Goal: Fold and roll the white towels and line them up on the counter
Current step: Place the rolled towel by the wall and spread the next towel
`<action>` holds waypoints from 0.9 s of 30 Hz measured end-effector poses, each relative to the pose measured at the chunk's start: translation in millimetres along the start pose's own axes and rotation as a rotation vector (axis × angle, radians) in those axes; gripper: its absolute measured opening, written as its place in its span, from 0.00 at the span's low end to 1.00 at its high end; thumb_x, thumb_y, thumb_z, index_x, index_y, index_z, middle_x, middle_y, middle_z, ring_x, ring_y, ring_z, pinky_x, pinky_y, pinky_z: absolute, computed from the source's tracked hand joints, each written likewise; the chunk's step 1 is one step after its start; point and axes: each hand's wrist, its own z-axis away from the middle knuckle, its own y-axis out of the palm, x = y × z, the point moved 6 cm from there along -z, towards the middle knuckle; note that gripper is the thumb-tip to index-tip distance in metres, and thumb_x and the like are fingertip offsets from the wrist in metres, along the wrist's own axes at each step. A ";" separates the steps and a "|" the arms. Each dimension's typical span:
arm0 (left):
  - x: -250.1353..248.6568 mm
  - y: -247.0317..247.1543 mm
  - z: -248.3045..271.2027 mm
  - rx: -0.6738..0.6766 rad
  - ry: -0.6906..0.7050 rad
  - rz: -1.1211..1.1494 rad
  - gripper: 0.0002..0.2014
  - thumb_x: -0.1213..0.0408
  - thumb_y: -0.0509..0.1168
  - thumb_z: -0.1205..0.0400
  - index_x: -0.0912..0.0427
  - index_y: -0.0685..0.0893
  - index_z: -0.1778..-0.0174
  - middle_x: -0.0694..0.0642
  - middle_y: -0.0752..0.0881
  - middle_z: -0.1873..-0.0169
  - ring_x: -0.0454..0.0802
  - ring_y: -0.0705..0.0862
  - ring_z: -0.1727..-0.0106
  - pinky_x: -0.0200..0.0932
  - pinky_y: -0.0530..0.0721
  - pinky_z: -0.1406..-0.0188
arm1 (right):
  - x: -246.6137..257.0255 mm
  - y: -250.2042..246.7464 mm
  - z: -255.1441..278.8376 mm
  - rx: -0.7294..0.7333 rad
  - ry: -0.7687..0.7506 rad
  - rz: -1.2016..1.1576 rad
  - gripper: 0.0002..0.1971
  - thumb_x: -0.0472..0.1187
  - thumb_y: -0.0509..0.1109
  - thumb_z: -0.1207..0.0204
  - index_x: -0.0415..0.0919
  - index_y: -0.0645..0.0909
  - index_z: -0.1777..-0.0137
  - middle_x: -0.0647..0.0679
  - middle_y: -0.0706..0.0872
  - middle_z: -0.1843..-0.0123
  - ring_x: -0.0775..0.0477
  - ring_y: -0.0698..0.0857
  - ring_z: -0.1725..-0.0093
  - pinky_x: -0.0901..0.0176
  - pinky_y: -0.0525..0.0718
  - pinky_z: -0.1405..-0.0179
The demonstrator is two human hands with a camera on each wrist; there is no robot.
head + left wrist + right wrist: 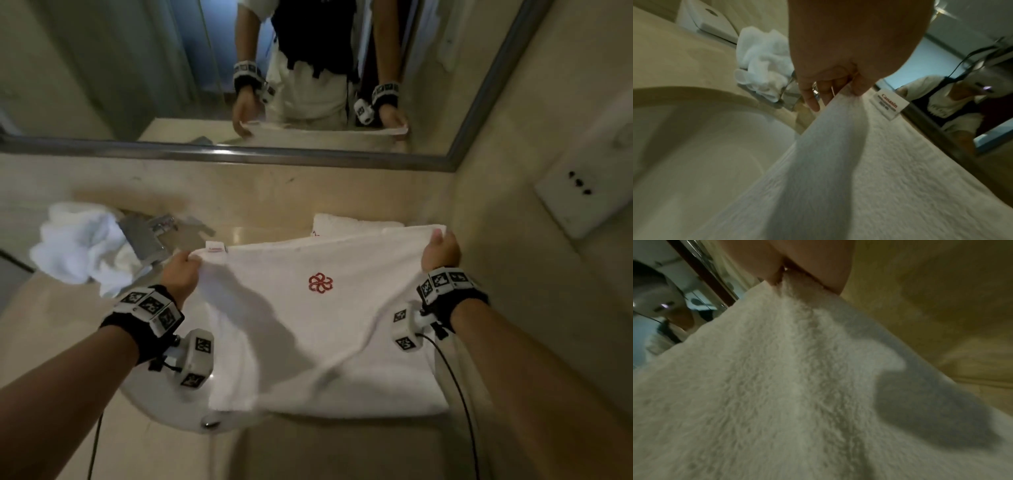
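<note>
Towel (pixel 318 308) judged soft, limp, light | far corners pinched by left hand (pixel 180 274) and right hand (pixel 440 251) fingers | best held at corners, kept taut over worktop (pixel 85 342)

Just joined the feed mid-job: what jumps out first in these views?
The white towel with a red flower logo fills the centre, stretched over the sink; the left hand and right hand each pinch a far corner. A crumpled white towel lies by the faucet at the left, and the mirror behind reflects the person.
</note>
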 end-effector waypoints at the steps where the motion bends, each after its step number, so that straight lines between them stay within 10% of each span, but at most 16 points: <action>1: -14.6 -10.2 11.4 -0.018 0.028 0.012 0.21 0.63 0.52 0.19 0.73 0.79 0.38 0.75 0.80 0.41 0.71 0.78 0.37 0.64 0.76 0.36 | 9.1 -10.4 7.0 -0.013 -0.015 -0.032 0.21 0.42 0.49 0.13 0.27 0.68 0.28 0.31 0.73 0.26 0.34 0.72 0.27 0.52 0.69 0.31; 8: -70.7 -79.3 75.6 -0.128 0.206 0.155 0.15 0.63 0.53 0.16 0.65 0.81 0.42 0.72 0.83 0.47 0.67 0.82 0.49 0.66 0.81 0.48 | 67.6 -97.5 72.2 -0.158 -0.181 -0.149 0.22 0.43 0.50 0.13 0.27 0.66 0.26 0.30 0.71 0.26 0.33 0.71 0.27 0.53 0.68 0.35; 11: -93.7 -113.6 110.9 -0.121 0.291 0.254 0.10 0.65 0.53 0.15 0.64 0.77 0.45 0.62 0.81 0.54 0.54 0.77 0.55 0.46 0.77 0.62 | 87.4 -135.5 110.6 -0.250 -0.232 -0.178 0.22 0.43 0.49 0.13 0.23 0.72 0.34 0.25 0.76 0.34 0.30 0.76 0.35 0.49 0.70 0.41; 23: -130.0 -187.2 202.3 -0.341 0.617 0.310 0.16 0.72 0.49 0.15 0.61 0.66 0.71 0.66 0.73 0.63 0.54 0.66 0.59 0.41 0.59 0.62 | 112.0 -259.3 232.9 -0.522 -0.357 -0.320 0.20 0.42 0.51 0.14 0.23 0.76 0.44 0.24 0.81 0.43 0.32 0.81 0.47 0.48 0.75 0.49; 27: -120.3 -171.6 205.4 -0.290 0.493 0.189 0.12 0.67 0.51 0.15 0.66 0.78 0.58 0.78 0.80 0.49 0.67 0.78 0.51 0.51 0.73 0.53 | 98.5 -271.0 239.7 -0.559 -0.380 -0.231 0.17 0.43 0.53 0.14 0.28 0.74 0.53 0.23 0.82 0.48 0.30 0.81 0.51 0.45 0.75 0.53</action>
